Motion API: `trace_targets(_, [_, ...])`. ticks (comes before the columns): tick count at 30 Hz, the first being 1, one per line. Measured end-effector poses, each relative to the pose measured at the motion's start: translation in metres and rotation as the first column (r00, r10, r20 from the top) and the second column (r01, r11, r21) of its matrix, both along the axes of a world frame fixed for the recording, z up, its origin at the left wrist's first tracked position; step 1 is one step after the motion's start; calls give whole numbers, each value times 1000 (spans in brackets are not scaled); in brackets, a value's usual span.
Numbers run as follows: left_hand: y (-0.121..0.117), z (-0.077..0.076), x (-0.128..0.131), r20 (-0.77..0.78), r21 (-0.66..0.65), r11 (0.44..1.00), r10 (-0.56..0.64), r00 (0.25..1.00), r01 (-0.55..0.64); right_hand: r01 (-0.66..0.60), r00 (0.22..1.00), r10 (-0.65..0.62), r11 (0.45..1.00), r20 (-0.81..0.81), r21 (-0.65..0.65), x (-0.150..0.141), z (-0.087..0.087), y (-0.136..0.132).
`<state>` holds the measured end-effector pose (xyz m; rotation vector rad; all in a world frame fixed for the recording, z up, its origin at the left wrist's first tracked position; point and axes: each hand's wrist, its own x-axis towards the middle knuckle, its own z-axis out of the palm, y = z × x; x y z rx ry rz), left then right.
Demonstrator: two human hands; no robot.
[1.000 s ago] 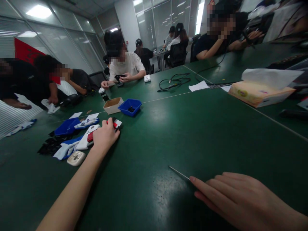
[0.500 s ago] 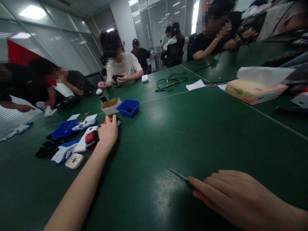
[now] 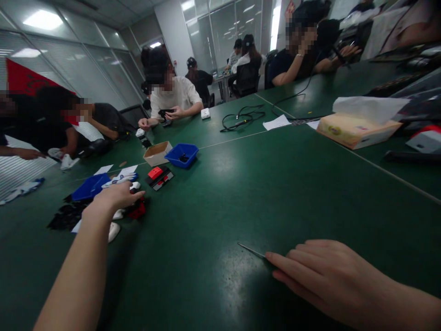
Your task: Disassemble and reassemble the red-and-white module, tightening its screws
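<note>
My left hand reaches over the cluster of items at the left, its fingers closed around a red-and-black block that they partly cover. Just beyond it lies another red-and-black block with a grey strip, untouched. Low on the right, my right hand pinches slim metal tweezers between thumb and forefinger; their pointed tip aims left above the green table.
Beside the left hand are a blue tray, white-and-blue gloves and black pieces. Farther back stand a cardboard box and a blue bin. A tissue box and black cable lie beyond. Several people sit around.
My left hand has left the far red-and-black block and come back left to the nearer one, which looks shifted slightly. My right hand keeps its hold on the tweezers, almost still.
</note>
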<state>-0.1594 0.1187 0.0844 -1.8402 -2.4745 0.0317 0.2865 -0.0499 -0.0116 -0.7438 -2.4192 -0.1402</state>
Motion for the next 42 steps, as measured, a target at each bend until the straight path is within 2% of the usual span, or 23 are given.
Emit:
trace_targets(4, [-3, -11, -7, 56, -114, 993, 43, 998, -36, 9, 1000, -9, 1000, -9, 1, 0, 0, 0])
trace_targets(6, [-3, -9, -5, 54, -152, 987, 56, 997, -47, 7, 1000, -7, 1000, -5, -13, 1, 0, 2])
trace_targets(10, [-1, 18, -3, 17, -169, 985, 45, 999, -41, -2, 1000, 2, 998, -3, -57, 2, -1, 4])
trace_targets(14, [-12, 52, 15, 5, -65, 998, -17, 1000, 17, -1, 995, -12, 991, -101, -130, 3, -4, 5])
trace_targets(16, [-22, 54, 39, 84, -33, 992, -120, 989, 124, 9, 986, -42, 980, -159, -200, 4, -6, 7])
trace_targets(17, [-26, 49, 55, 159, -47, 978, -195, 968, 205, 17, 982, -62, 971, -179, -239, 5, -7, 9])
trace_targets(18, [-31, 39, 72, 275, -41, 954, -276, 921, 298, 29, 977, -87, 959, -196, -280, 6, -7, 11])
trace_targets(19, [-35, 25, 90, 552, 26, 907, -364, 750, 421, 42, 971, -115, 945, -210, -323, 7, -7, 13])
trace_targets(20, [-39, 8, 108, 762, 85, 863, -378, 526, 498, 52, 963, -143, 930, -228, -363, 9, -6, 14])
trace_targets(21, [-44, -11, 127, 886, 112, 827, -334, 322, 551, 55, 953, -167, 917, -254, -395, 10, -5, 16])
trace_targets(22, [-49, -30, 144, 949, 126, 803, -269, 165, 582, 52, 943, -183, 906, -278, -420, 11, -4, 17])
trace_targets(24, [-61, -63, 176, 988, 125, 773, -151, -11, 622, 35, 937, -188, 890, -296, -455, 12, -3, 18])
trace_targets(25, [-68, -76, 188, 991, 128, 754, -125, -50, 645, 17, 944, -170, 881, -282, -473, 11, -3, 18])
trace_targets(26, [-74, -84, 199, 988, 150, 756, -143, -63, 637, 0, 958, -144, 866, -250, -500, 11, -4, 18])
trace_targets(27, [-81, -89, 206, 974, 204, 758, -224, -47, 620, -14, 973, -111, 846, -201, -533, 9, -5, 17])
trace_targets(28, [-87, -91, 211, 942, 262, 730, -337, -2, 631, -23, 988, -69, 825, -140, -565, 8, -6, 16])
trace_targets(30, [-96, -90, 216, 832, 338, 610, -550, 77, 717, -21, 1000, 19, 801, -10, -598, 4, -8, 13])
trace_targets(32, [-100, -88, 217, 724, 352, 492, -682, 102, 796, -2, 995, 59, 796, 74, -606, 2, -9, 11])
trace_targets(34, [-101, -88, 217, 657, 356, 442, -745, 116, 824, -2, 993, 73, 787, 91, -617, 1, -7, 11])
trace_targets(37, [-98, -93, 216, 580, 391, 419, -804, 135, 819, -40, 991, 112, 781, 78, -624, 3, -5, 11])
trace_targets(39, [-91, -92, 210, 484, 425, 383, -862, 151, 820, -65, 991, 121, 788, 50, -612, 4, -6, 10])
trace_targets(41, [-79, -85, 192, 282, 409, 319, -935, 215, 855, -63, 997, 70, 805, -12, -590, 6, -6, 8])
trace_targets(42, [-71, -78, 177, 120, 357, 299, -954, 274, 885, -57, 998, 37, 814, -47, -578, 7, -7, 8])
